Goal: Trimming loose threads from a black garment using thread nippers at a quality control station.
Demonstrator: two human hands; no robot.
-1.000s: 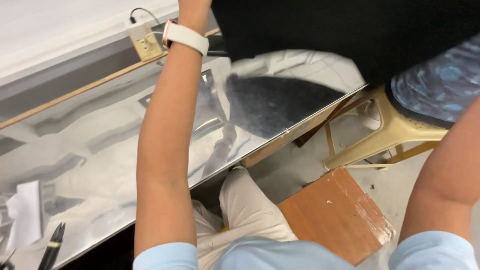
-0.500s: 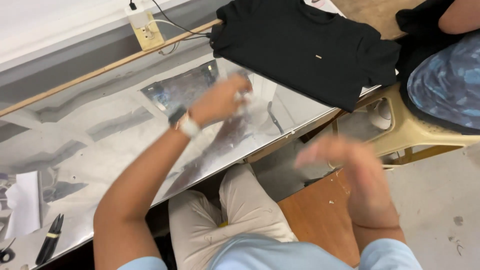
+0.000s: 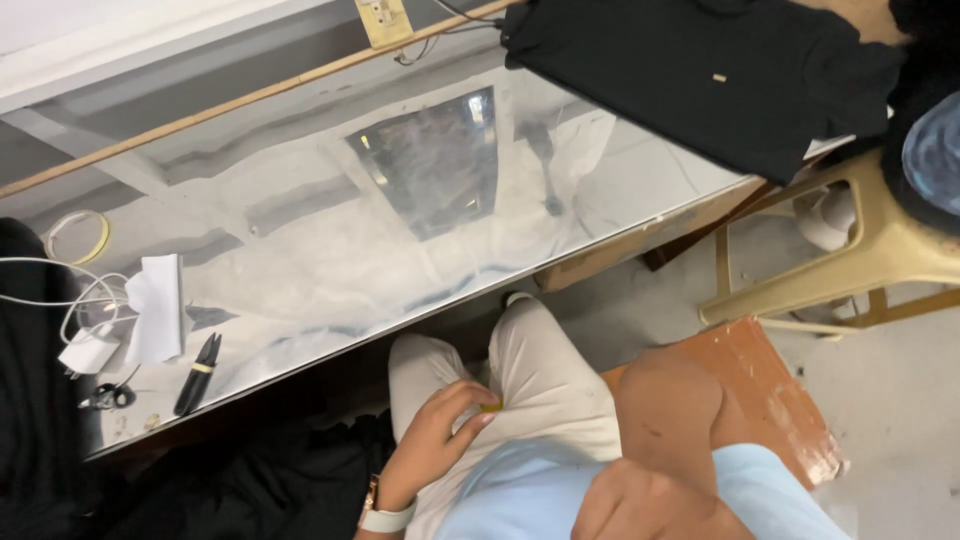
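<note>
My left hand (image 3: 440,435), with a white watch (image 3: 385,517) on its wrist, rests on my lap in cream trousers (image 3: 545,375). Its fingertips pinch a small yellow object (image 3: 491,405). My right hand (image 3: 640,500) lies low against my light blue shirt (image 3: 520,495), with its fingers curled and partly cut off by the frame edge. The bent right arm (image 3: 668,410) rises above it. A black shirt (image 3: 720,70) lies flat on the far right of the shiny metal table (image 3: 300,250), out of reach of both hands.
Black thread snips (image 3: 197,373), a folded white paper (image 3: 157,305), a white charger with cable (image 3: 88,350) and a tape roll (image 3: 75,233) sit at the table's left. A wall socket (image 3: 383,20) is behind. A beige plastic stool (image 3: 880,250) holds another person (image 3: 935,150). I sit on a worn orange seat (image 3: 775,400).
Both hands have come down from over the table to my lap. The left hand now pinches the small yellow object. The black shirt lies spread at the table's far right.
</note>
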